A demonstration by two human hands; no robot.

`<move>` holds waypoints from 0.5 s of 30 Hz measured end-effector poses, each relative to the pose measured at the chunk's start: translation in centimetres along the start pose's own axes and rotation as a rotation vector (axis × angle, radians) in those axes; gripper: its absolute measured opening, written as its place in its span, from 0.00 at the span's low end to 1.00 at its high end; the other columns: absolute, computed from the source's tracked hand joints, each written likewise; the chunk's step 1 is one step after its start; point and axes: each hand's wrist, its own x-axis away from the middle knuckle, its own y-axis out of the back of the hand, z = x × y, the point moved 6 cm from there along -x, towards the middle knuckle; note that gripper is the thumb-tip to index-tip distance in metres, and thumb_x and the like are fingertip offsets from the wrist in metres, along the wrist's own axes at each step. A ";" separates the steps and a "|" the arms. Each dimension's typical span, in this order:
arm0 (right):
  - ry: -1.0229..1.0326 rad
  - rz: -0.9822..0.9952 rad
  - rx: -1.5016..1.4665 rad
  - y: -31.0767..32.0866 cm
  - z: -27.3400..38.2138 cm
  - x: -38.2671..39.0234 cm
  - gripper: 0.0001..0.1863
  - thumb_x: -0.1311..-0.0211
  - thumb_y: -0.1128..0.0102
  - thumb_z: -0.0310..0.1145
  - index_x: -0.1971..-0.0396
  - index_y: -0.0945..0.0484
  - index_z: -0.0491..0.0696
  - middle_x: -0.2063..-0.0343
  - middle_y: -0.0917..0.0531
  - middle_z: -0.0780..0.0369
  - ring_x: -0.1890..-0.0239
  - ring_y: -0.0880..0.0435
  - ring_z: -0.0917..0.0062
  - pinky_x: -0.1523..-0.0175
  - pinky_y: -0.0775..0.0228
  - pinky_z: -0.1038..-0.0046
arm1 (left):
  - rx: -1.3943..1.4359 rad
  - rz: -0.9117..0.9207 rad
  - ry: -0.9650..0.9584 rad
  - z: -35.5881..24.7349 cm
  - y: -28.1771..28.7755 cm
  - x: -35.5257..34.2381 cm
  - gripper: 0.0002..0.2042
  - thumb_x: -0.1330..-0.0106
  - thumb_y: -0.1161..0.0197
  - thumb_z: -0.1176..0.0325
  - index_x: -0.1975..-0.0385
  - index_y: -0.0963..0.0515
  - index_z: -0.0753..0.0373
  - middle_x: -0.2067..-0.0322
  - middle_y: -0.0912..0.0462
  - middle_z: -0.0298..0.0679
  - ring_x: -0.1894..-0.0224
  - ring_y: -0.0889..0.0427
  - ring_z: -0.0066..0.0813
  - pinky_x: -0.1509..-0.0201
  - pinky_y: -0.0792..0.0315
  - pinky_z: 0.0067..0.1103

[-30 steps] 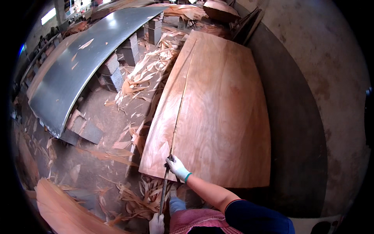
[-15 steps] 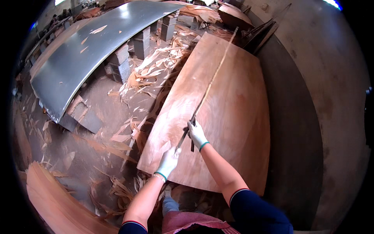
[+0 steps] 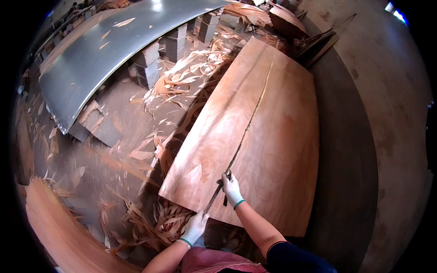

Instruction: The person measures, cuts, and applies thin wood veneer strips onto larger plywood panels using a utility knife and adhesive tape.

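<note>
My right hand [image 3: 231,188], in a white glove with a green cuff, is closed on a long thin pole [image 3: 248,127], pale toward its far end and dark at the near end. A short dark piece hangs below that grip. Lower and to the left, my left hand [image 3: 197,225], similarly gloved, grips the pole's near end. The pole extends away from me over a large reddish wooden sheet [image 3: 282,150], with a long shadow to its left; whether it touches the sheet I cannot tell.
A grey metal-topped panel [image 3: 91,59] rests on concrete blocks [image 3: 145,68] at left. Veneer scraps [image 3: 177,75] litter the floor. A curved wooden sheet [image 3: 54,218] lies lower left. A dark sheet [image 3: 346,159] runs along the right, and boards [image 3: 318,50] stand behind.
From one second to half a second ago, both hands pushed the pole forward and up over the sheet. Since then, both hands and the pole have come back down toward me.
</note>
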 end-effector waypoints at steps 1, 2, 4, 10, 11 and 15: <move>0.027 -0.022 0.005 0.6 0.1 -0.4 0.11 0.32 0.47 0.42 0.63 0.29 0.49 0.77 0.18 0.63 0.84 0.32 0.84 0.79 0.40 0.79 | -0.034 0.052 0.022 -0.6 -0.3 -0.5 0.16 0.28 0.50 0.56 0.66 0.31 0.66 0.75 0.25 0.62 0.67 0.25 0.65 0.68 0.34 0.48; 0.028 -0.062 0.051 1.3 -0.1 -1.4 0.12 0.32 0.47 0.42 0.63 0.29 0.48 0.77 0.18 0.63 0.85 0.32 0.84 0.79 0.39 0.78 | -0.030 0.046 0.022 -0.2 -1.0 -1.4 0.16 0.28 0.50 0.56 0.66 0.31 0.66 0.75 0.25 0.62 0.67 0.25 0.65 0.68 0.34 0.48; 0.030 -0.130 0.084 3.0 -1.1 -3.2 0.12 0.32 0.48 0.41 0.61 0.30 0.47 0.76 0.17 0.59 0.85 0.31 0.82 0.80 0.38 0.76 | 0.045 0.040 -0.083 0.8 -3.0 -3.8 0.15 0.28 0.50 0.57 0.67 0.31 0.65 0.75 0.25 0.62 0.67 0.25 0.66 0.67 0.35 0.48; -0.144 -0.070 0.080 6.2 -6.9 -5.3 0.12 0.30 0.49 0.42 0.64 0.32 0.48 0.77 0.18 0.58 0.88 0.31 0.81 0.83 0.39 0.77 | -0.081 0.163 0.024 2.9 -5.7 -5.3 0.16 0.29 0.52 0.54 0.63 0.30 0.63 0.74 0.21 0.59 0.70 0.22 0.61 0.66 0.32 0.49; -0.156 -0.093 0.094 5.6 -6.9 -5.3 0.12 0.30 0.49 0.42 0.64 0.32 0.48 0.77 0.18 0.58 0.88 0.32 0.80 0.83 0.39 0.77 | -0.102 0.147 0.013 4.0 -5.7 -5.3 0.16 0.29 0.52 0.54 0.62 0.30 0.62 0.74 0.21 0.57 0.70 0.21 0.59 0.67 0.31 0.49; -0.281 0.034 0.092 4.6 -12.9 -2.2 0.10 0.30 0.50 0.39 0.60 0.33 0.48 0.73 0.18 0.56 0.87 0.31 0.81 0.83 0.39 0.78 | -0.138 0.117 0.076 8.7 -7.5 -0.7 0.14 0.28 0.52 0.55 0.60 0.33 0.61 0.74 0.19 0.53 0.71 0.20 0.56 0.68 0.30 0.47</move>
